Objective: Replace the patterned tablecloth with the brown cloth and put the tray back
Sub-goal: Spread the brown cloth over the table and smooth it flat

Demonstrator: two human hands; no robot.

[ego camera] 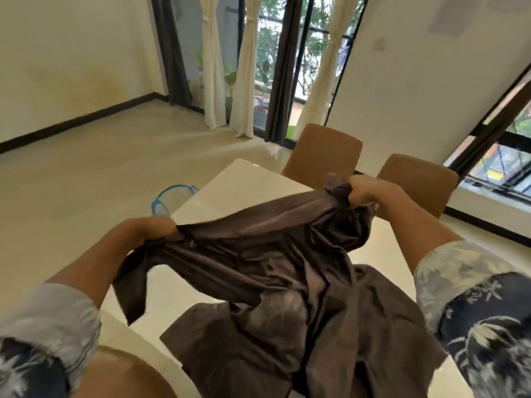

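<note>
Both fists clamped on bunched brown cloth (pixel 275 271), left hand (pixel 156 229) at 9 o'clock, right hand (pixel 365 191) at 1 o'clock, cloth stretched between them and sagging onto bare white table (pixel 244 182); blue-rimmed basket (pixel 172 196) on floor off table's 10 o'clock edge, contents unresolved.

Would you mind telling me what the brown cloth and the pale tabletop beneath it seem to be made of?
The brown cloth looks like thin woven fabric with a slight sheen; it bunches into soft folds. The pale tabletop appears hard and glossy, perhaps stone or lacquer, since it reflects window light.
</note>
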